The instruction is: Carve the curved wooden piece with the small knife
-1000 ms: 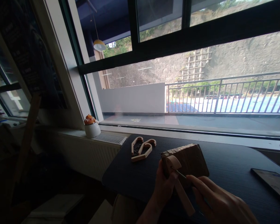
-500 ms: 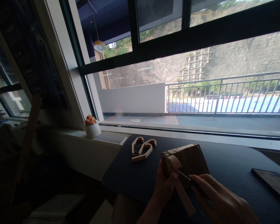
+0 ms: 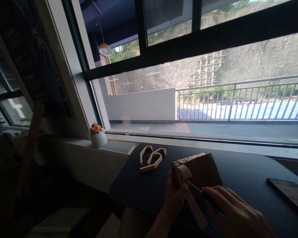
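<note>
My left hand (image 3: 174,200) is closed around a pale wooden hook (image 3: 196,211) and the edge of a brown wooden block (image 3: 207,168), pressing the two together. The hook lies against the block's near face, its curved end up and its straight leg slanting down to the right. In my right hand (image 3: 234,210) is a screwdriver (image 3: 195,188), its handle partly covered by the fingers. Its thin metal shaft points up and left, and the tip meets the hook just above my left thumb. Whether a screw sits under the tip is too dark to tell.
Several more wooden hooks (image 3: 151,169) lie on the dark table (image 3: 131,185), with small dark screws (image 3: 145,159) among them. A phone (image 3: 289,193) rests at the right. A white jar (image 3: 98,139) with an orange top stands on the radiator (image 3: 121,147) by the window.
Almost nothing differs. The view has shifted very slightly, while both hands, the screwdriver, the hook and the block keep the same positions relative to each other.
</note>
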Demonstrator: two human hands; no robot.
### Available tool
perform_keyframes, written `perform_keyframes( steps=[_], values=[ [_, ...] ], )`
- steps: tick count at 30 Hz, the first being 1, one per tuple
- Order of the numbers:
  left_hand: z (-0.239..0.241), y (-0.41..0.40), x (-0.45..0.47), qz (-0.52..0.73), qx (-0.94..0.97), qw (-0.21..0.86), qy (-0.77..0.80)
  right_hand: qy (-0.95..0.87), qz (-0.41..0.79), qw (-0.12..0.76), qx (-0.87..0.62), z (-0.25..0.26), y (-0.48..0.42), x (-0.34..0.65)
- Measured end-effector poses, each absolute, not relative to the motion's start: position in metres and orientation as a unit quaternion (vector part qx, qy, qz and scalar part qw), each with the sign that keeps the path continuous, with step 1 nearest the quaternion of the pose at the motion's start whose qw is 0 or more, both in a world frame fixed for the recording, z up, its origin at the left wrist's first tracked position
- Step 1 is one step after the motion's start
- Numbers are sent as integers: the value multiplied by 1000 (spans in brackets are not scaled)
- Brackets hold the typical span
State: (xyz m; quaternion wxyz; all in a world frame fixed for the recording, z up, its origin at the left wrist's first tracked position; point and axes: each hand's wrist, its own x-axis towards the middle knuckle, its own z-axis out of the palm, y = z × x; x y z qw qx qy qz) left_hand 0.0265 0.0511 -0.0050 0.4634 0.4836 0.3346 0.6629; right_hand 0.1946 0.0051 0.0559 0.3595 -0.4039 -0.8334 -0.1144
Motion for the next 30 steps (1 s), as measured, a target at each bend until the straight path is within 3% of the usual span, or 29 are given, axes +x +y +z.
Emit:
perform_keyframes(
  steps=[7,14,25,30],
  values=[
    [-6,52,26,660,488,463,334,-825,-155,383,-385,60,4,193],
    [-6,52,26,656,486,458,351,-828,-102,354,-423,45,9,196],
    [-2,49,25,653,500,449,349,-808,-212,373,-404,52,8,194],
    [-5,51,25,652,493,457,351,-821,-170,363,-406,43,10,197]
  ],
)
